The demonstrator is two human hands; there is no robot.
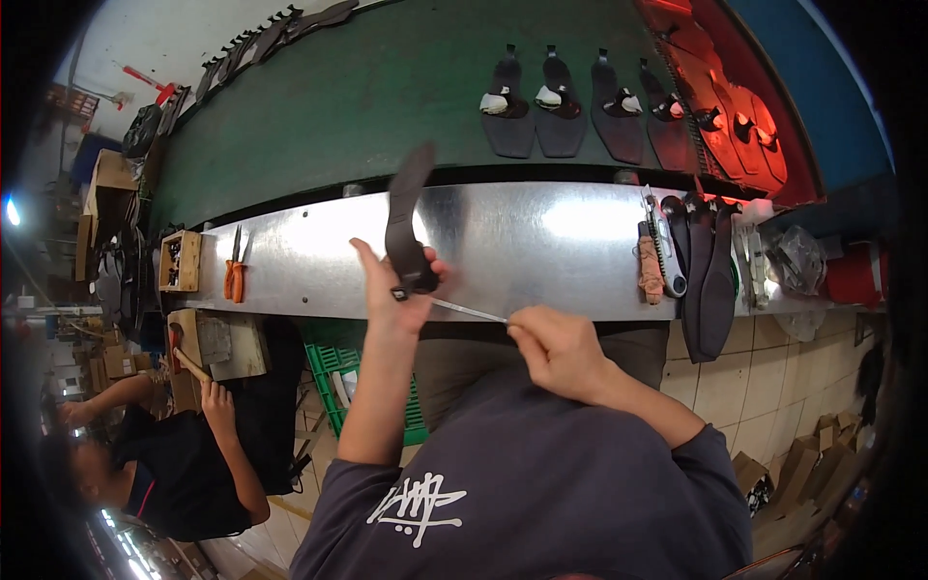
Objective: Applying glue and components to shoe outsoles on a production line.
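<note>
My left hand is wrapped round a dark sandal sole, held upright over the metal ledge. A black strap with a small buckle-like piece shows at its lower end. My right hand is closed round a thin metal tool, whose handle is hidden in the fist. The shaft points left and its tip reaches the lower end of the sandal beside my left hand. Whether the tip touches the strap cannot be made out.
On the green conveyor belt lie several sandals, some under red light. Orange-handled pliers and a wooden box rest left; a utility knife and dark soles right. A co-worker holds a hammer.
</note>
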